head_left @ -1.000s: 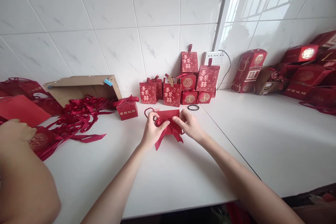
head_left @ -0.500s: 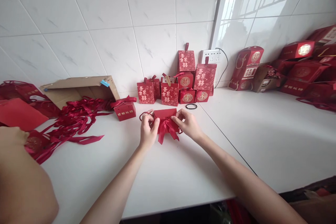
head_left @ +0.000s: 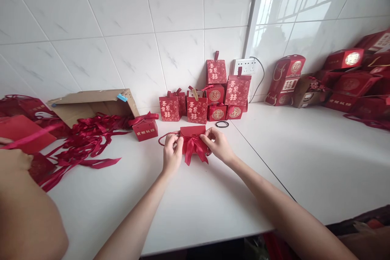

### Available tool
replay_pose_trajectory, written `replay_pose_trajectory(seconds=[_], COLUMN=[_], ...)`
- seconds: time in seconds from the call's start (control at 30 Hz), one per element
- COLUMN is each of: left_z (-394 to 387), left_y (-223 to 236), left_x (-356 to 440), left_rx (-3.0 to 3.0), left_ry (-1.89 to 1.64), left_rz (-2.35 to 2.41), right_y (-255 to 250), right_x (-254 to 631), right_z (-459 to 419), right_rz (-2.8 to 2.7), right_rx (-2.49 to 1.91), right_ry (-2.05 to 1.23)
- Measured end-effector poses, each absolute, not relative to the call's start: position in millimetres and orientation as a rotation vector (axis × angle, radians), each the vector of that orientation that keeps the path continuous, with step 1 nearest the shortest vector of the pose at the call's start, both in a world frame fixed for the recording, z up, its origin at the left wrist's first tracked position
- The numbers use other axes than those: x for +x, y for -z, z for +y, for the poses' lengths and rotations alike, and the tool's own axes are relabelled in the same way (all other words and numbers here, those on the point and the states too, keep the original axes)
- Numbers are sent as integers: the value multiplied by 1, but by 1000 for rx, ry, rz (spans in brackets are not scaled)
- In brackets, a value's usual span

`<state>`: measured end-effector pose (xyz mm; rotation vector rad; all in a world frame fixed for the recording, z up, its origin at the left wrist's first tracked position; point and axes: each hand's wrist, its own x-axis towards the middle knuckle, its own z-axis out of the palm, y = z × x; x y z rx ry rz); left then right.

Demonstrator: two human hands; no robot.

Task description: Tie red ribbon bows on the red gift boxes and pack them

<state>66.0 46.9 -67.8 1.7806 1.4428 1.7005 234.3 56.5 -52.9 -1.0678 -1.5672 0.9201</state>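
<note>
A small red gift box (head_left: 192,130) stands on the white table between my hands. Across its front hangs a red ribbon bow (head_left: 195,149), its tails falling toward me. My left hand (head_left: 172,150) is closed on the box's left edge, thumb at the front. On the opposite side, my right hand (head_left: 218,143) grips the upper right edge, its thumb close to the bow. A twisted red cord handle (head_left: 161,138) loops out past my left fingers. The box's back and most of my fingertips are hidden.
Several finished red boxes (head_left: 196,109) stand against the tiled wall, a black ring (head_left: 222,124) before them. Left are another box (head_left: 145,127), a ribbon heap (head_left: 94,138), a cardboard box (head_left: 91,97) and a co-worker's arm (head_left: 30,207). More red boxes (head_left: 350,83) are stacked right.
The gift box has shifted slightly right in my hands, and the cord loop sticks out farther left. A co-worker's hand with a ribbon strip has appeared at the left edge.
</note>
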Motion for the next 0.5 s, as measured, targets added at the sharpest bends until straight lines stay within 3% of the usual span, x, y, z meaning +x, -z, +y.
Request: replay_pose_trajectory(seconds=[0.13, 0.33, 0.5], left_z=[42, 46, 49], left_y=[65, 66, 65], left_x=[70, 70, 65], left_rx=[1693, 1647, 1677], left_ry=[-1700, -1741, -1714], left_rz=[1530, 1499, 1405], right_y=[55, 53, 56], right_x=[234, 238, 239], right_z=[59, 60, 63], right_rz=[-1567, -1532, -1593], right_rx=[-1043, -1023, -1051], right_ry=[-863, -1045, -694])
